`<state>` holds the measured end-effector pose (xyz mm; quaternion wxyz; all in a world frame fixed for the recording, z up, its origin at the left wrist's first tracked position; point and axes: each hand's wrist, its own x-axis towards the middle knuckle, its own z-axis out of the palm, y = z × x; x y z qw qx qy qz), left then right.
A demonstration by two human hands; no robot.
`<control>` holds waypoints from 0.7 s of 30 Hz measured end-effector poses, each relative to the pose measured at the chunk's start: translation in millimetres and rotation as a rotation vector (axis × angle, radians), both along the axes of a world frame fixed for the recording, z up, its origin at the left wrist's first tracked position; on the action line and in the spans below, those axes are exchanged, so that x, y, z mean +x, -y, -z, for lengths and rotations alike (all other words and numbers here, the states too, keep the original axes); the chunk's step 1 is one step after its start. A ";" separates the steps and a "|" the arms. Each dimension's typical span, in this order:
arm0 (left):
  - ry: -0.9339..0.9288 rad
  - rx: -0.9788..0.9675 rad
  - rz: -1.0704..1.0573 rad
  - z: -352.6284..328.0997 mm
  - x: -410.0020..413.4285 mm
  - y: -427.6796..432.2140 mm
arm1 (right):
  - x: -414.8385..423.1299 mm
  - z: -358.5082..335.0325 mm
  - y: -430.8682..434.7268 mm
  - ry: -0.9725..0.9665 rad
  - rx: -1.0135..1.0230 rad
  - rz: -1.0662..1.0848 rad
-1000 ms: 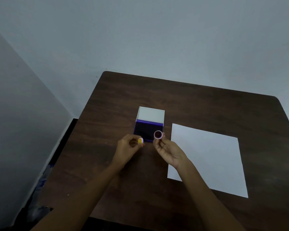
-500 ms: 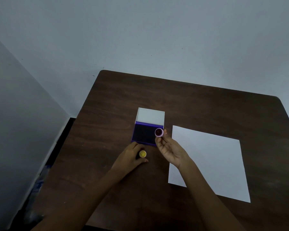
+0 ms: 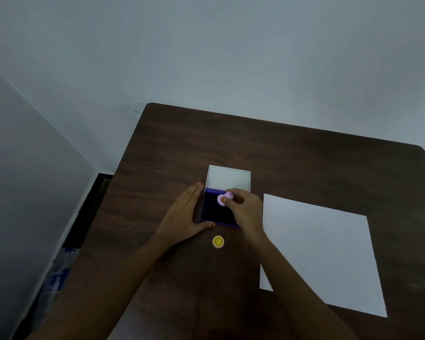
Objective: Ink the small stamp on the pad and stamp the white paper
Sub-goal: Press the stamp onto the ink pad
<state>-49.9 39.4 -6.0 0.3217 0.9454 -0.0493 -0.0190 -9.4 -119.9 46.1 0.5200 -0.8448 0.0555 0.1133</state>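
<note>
Right hand (image 3: 245, 209) pinches the small pink stamp (image 3: 223, 199), fingers curled tight, holding it over the dark ink pad (image 3: 214, 209); contact can't be told. Left hand (image 3: 184, 214) lies flat and open, holding nothing, braced against the pad's left side. Just behind the right hand, the pad's white lid (image 3: 228, 179) stands open. The yellow cap (image 3: 218, 241) sits near the left thumb, the white paper (image 3: 322, 253) just right of the right wrist.

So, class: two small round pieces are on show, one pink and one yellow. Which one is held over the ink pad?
The small pink round stamp, pinched in the right hand over the dark purple ink pad. The yellow round cap lies loose on the brown table.
</note>
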 end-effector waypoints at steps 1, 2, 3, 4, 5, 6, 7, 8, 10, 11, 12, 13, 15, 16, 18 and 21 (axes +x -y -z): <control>-0.003 0.031 0.024 3.8 3.0 -1.1 | 1.2 1.3 -6.0 0.061 -0.070 -0.041; 0.001 0.068 0.046 7.3 5.0 -1.6 | 2.3 3.5 -11.4 0.104 -0.118 -0.081; 0.012 0.104 0.062 10.6 6.2 -2.0 | 3.7 5.9 -15.6 0.130 -0.155 -0.115; 0.024 0.132 0.074 12.9 6.9 -2.1 | 4.8 8.2 -18.8 0.150 -0.183 -0.144; 0.033 0.153 0.081 14.5 7.3 -2.6 | 5.1 9.6 -20.9 0.161 -0.209 -0.166; 0.037 0.168 0.087 15.2 7.4 -2.8 | 5.1 11.0 -22.2 0.174 -0.228 -0.185; 0.040 0.180 0.094 15.8 7.7 -3.0 | 4.9 13.2 -23.2 0.191 -0.240 -0.202; 0.042 0.188 0.101 15.8 7.7 -3.2 | 4.7 15.6 -24.0 0.204 -0.250 -0.216; 0.049 0.195 0.109 17.0 8.8 -3.6 | 4.0 17.8 -25.6 0.210 -0.272 -0.237; 0.051 0.195 0.111 17.7 9.4 -3.5 | 3.9 18.7 -26.7 0.217 -0.284 -0.246; 0.053 0.193 0.112 17.9 9.5 -3.3 | 3.9 19.9 -27.4 0.222 -0.294 -0.254; 0.057 0.188 0.114 18.0 9.6 -3.2 | 4.2 20.3 -28.1 0.223 -0.302 -0.261; 0.058 0.185 0.117 18.0 9.4 -3.3 | 4.0 20.0 -29.2 0.227 -0.311 -0.265; 0.060 0.185 0.118 17.8 9.3 -3.1 | 4.0 20.2 -29.3 0.227 -0.317 -0.265; 0.063 0.183 0.116 17.4 9.5 -3.0 | 3.9 19.8 -29.8 0.211 -0.341 -0.275; 0.061 0.179 0.116 17.2 10.1 -3.0 | 4.3 20.3 -30.2 0.191 -0.365 -0.298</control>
